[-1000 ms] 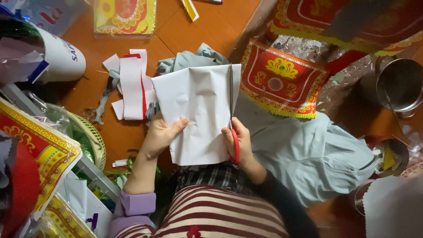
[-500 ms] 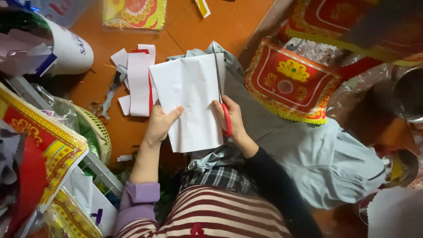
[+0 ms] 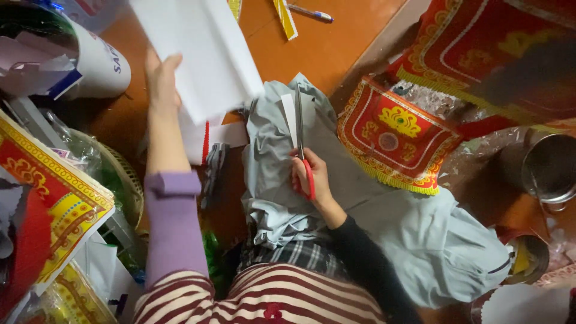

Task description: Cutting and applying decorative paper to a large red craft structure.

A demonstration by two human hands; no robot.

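Note:
My left hand (image 3: 161, 78) is stretched out to the upper left and holds a large folded white paper sheet (image 3: 201, 51) away from my body. My right hand (image 3: 312, 177) stays over my lap and grips red-handled scissors (image 3: 302, 144), blades pointing up and away from me. A narrow white paper strip (image 3: 289, 114) lies beside the blades on the grey-blue cloth (image 3: 384, 228) covering my lap. More white and red paper pieces (image 3: 201, 141) lie on the orange floor under my left forearm.
A white bucket (image 3: 99, 60) stuffed with paper scraps stands at the upper left. Red-and-gold decorated paper (image 3: 396, 135) lies right of the scissors, with more at the left edge (image 3: 45, 198). Metal pots (image 3: 552, 168) sit at the right. A pen (image 3: 309, 12) lies at the top.
My left hand has swung the white sheet up and to the left, away from the scissors. The right hand with the scissors stayed over my lap; a cut strip now lies by the blades.

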